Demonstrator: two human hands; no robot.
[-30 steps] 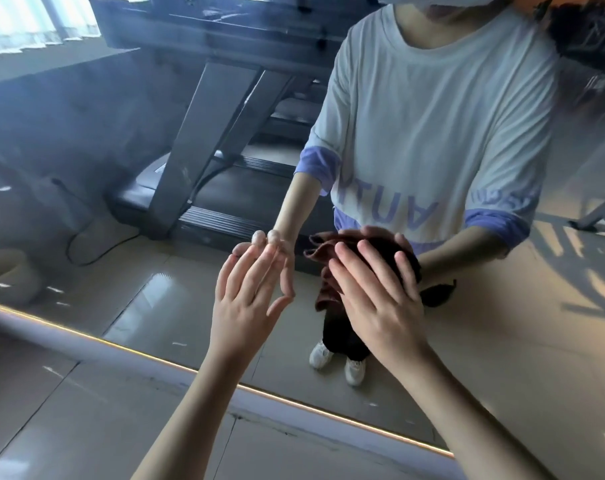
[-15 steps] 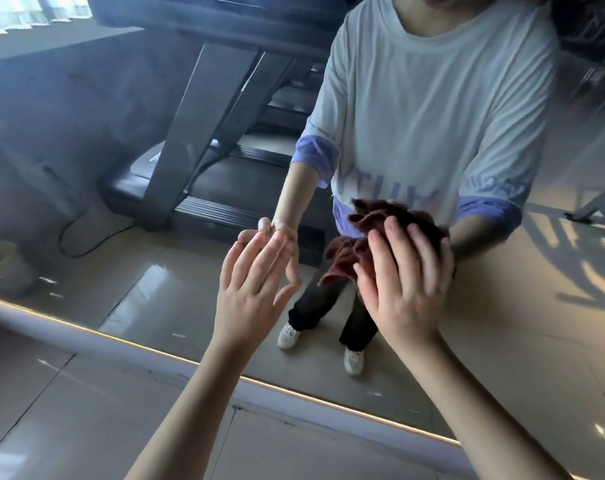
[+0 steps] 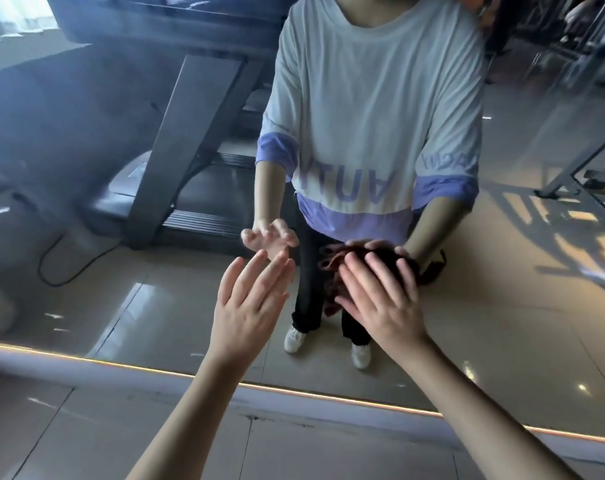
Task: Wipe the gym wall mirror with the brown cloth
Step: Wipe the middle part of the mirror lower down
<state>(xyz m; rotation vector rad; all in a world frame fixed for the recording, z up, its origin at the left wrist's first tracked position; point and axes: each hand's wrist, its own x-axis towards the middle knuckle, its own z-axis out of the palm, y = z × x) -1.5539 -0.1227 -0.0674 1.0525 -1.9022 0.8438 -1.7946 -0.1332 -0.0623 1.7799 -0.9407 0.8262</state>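
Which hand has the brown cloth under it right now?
The right hand, pressing the brown cloth flat against the mirror; the left hand is bare.

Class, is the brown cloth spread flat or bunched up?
Bunched: the brown fabric cloth shows ridged folds bulging past the flat right hand.

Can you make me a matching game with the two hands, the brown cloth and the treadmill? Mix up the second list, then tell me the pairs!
Things:
1. left hand
2. right hand
3. brown cloth
4. treadmill

States:
A. presses flat on the cloth
B. only a reflection, on the left side of the mirror
C. open, fingers straight, holds nothing
D. squashed between a palm and the mirror

Pairs: 1-C, 2-A, 3-D, 4-B.
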